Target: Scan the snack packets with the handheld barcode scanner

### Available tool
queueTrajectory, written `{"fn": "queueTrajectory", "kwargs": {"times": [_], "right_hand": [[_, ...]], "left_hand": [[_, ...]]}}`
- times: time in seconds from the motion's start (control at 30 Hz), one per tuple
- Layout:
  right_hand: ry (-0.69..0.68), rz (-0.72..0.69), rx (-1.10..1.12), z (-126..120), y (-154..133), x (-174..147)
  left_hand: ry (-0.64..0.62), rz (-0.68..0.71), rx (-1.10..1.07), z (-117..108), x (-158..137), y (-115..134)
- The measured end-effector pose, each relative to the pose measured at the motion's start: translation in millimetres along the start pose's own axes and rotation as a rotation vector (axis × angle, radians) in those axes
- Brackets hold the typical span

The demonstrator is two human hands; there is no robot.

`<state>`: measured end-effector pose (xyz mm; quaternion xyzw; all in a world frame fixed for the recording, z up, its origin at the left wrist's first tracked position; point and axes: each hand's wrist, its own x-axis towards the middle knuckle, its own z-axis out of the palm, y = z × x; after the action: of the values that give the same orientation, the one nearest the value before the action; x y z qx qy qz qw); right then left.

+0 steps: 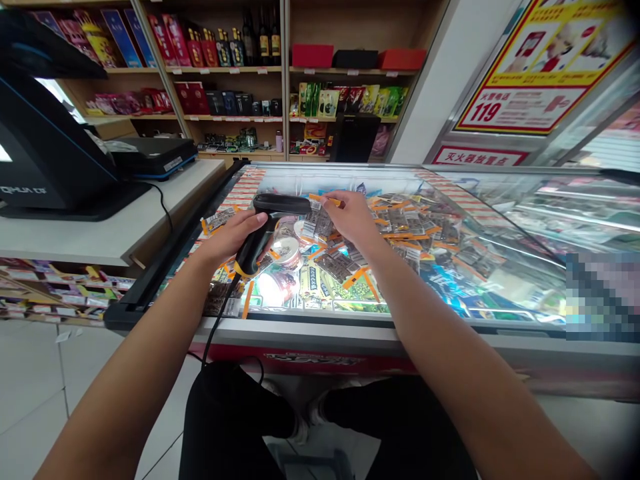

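A black corded barcode scanner with a yellow base is held over the glass-topped freezer by my left hand, fingers wrapped round its handle. Its head points right, toward a small clear packet with an orange edge and a printed label. My right hand pinches that packet by its top orange edge, close to the scanner's nose. Many similar orange-edged packets lie scattered on the glass to the right. A few more packets lie left of the scanner, partly behind my left hand.
Through the freezer's glass lid show tubs and bagged goods. A counter at left carries a terminal and a weighing scale. Shelves of boxes and bottles stand behind. The scanner's cable hangs over the freezer's front edge.
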<state>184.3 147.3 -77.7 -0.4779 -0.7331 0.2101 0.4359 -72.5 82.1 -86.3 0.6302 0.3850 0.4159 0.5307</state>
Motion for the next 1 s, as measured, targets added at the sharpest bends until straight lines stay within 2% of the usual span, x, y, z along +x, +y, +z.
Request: {"fn": "queueTrajectory", "kwargs": {"times": [0.13,0.23,0.33,0.43,0.53,0.6,0.63,0.7,0.77,0.83,0.87,0.93,1.0], "right_hand": [[0.025,-0.021,-0.008,-0.4,0.0,1.9],[0.064,0.016,0.017,-5.5,1.4,6.1],[0.191,0.070,0.006,-22.2,10.1,14.5],[0.319,0.082,-0.198,-46.8,28.3,23.3],[0.287,0.209,-0.381,-63.2,44.7,26.9],[0.278,0.228,-0.448,-60.9,45.1,25.0],[0.280,0.187,-0.476,-54.7,40.7,22.4],[0.248,0.021,-0.477,-32.8,23.9,13.2],[0.010,-0.155,-0.266,-1.5,1.2,-1.8],[-0.306,-0.142,-0.086,32.8,-19.5,-20.6],[-0.409,-0.138,-0.077,48.8,-27.3,-30.0],[-0.499,-0.197,-0.198,74.4,-36.3,-45.4],[-0.528,-0.213,-0.234,88.9,-37.8,-53.4]], "left_hand": [[0.012,0.007,-0.012,0.8,-0.2,-0.2],[0.029,0.045,-0.020,2.4,-0.1,3.6],[0.126,0.073,-0.050,3.2,0.1,10.1],[0.238,0.098,-0.089,0.6,0.4,15.8],[0.298,0.126,-0.130,-5.6,0.8,18.4],[0.336,0.120,-0.152,-9.6,1.2,18.8],[0.355,0.113,-0.161,-10.9,1.5,18.7],[0.382,0.111,-0.182,-12.2,2.3,18.3],[0.382,0.117,-0.203,-12.3,3.3,17.5],[0.370,0.126,-0.219,-12.0,4.2,16.6],[0.365,0.131,-0.223,-11.9,4.4,16.2],[0.364,0.132,-0.220,-11.8,4.4,15.8],[0.373,0.128,-0.209,-11.7,3.9,15.7]]}}
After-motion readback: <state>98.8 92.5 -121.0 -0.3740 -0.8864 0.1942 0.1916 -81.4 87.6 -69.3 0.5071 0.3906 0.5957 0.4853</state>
